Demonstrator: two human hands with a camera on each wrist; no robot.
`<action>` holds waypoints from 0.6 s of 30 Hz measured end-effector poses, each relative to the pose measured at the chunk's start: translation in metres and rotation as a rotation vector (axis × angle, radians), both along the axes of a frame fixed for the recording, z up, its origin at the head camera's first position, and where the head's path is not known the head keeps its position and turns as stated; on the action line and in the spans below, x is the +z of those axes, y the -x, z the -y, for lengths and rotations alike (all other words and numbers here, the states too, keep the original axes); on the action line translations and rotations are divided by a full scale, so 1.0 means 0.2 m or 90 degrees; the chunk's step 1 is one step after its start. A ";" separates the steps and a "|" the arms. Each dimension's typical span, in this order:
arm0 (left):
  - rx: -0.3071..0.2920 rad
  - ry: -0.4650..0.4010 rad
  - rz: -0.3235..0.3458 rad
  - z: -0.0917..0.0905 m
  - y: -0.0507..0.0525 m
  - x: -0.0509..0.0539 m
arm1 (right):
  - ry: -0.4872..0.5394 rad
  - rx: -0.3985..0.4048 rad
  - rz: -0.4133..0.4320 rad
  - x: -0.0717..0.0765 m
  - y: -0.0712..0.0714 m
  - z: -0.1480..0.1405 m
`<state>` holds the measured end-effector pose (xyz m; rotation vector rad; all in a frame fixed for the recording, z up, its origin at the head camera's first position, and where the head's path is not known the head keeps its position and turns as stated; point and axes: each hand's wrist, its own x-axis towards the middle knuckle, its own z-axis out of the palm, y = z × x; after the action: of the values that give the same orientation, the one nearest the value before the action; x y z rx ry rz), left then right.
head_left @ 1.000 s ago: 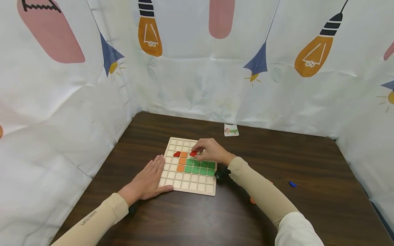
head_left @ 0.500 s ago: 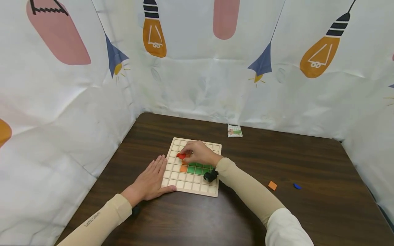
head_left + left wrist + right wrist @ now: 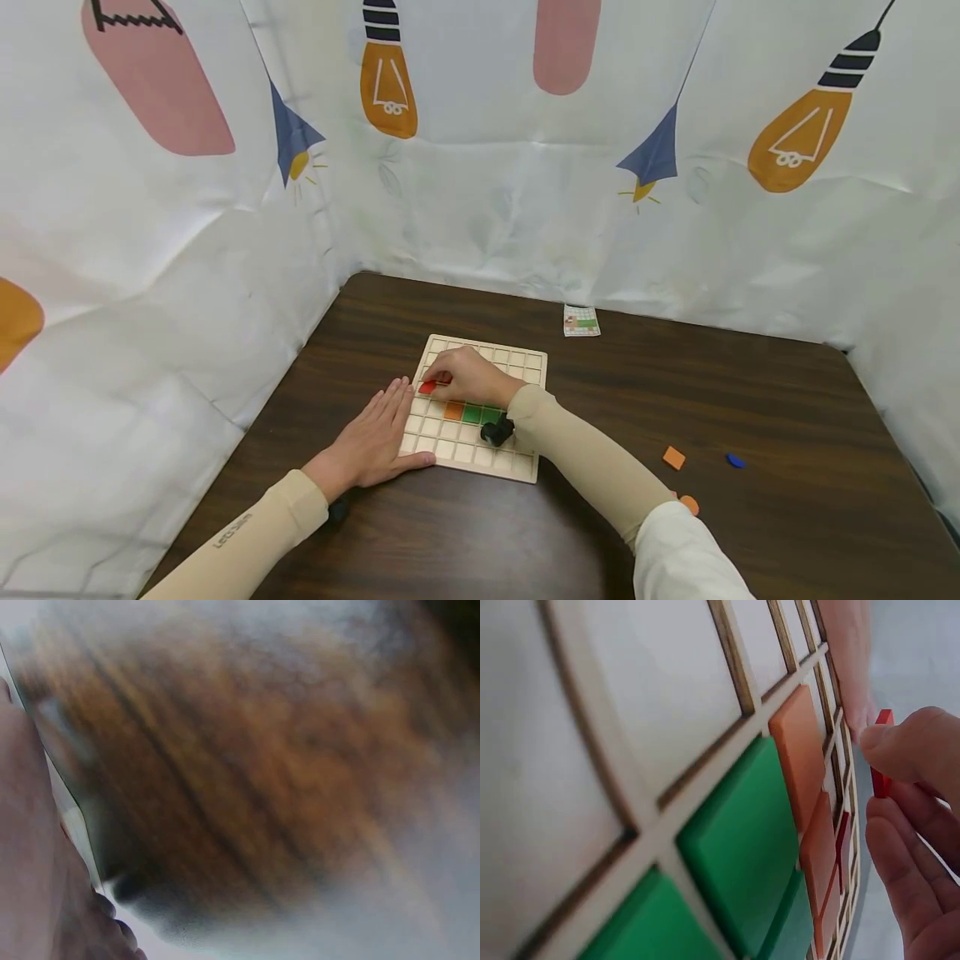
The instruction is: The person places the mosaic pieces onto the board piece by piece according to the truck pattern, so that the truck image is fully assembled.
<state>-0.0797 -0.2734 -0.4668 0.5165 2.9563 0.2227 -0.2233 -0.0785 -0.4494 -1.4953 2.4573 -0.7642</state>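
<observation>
The wooden grid board [image 3: 480, 457] lies on the dark table. My left hand [image 3: 367, 437] rests flat with spread thumb along the board's left edge. Over the board's upper left, my right hand [image 3: 468, 377] pinches a red piece [image 3: 427, 387] between thumb and fingers. In the right wrist view that red piece [image 3: 882, 754] is held on edge above the board, beside the orange squares [image 3: 799, 754] and green squares [image 3: 742, 847] seated in cells. Another red piece [image 3: 844, 847] lies in a cell past the orange ones. The left wrist view is mostly blurred wood.
Right of the board, an orange square [image 3: 673, 457], a blue piece [image 3: 736, 461] and an orange round piece [image 3: 689, 504] lie on the table. A small printed card [image 3: 582, 322] is near the back edge. Patterned white cloth [image 3: 480, 225] hangs behind and at the sides.
My right hand has moved left across the board with the red piece, from right of the orange column to the left side. My left hand stays at the board's edge.
</observation>
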 end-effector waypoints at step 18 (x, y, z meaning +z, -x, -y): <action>0.007 0.009 0.024 -0.01 0.01 -0.01 | -0.049 0.016 -0.035 -0.01 0.01 0.05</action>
<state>-0.0808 -0.2717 -0.4686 0.4888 2.9232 0.2091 -0.2246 -0.0875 -0.4508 -1.5369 2.4723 -0.6248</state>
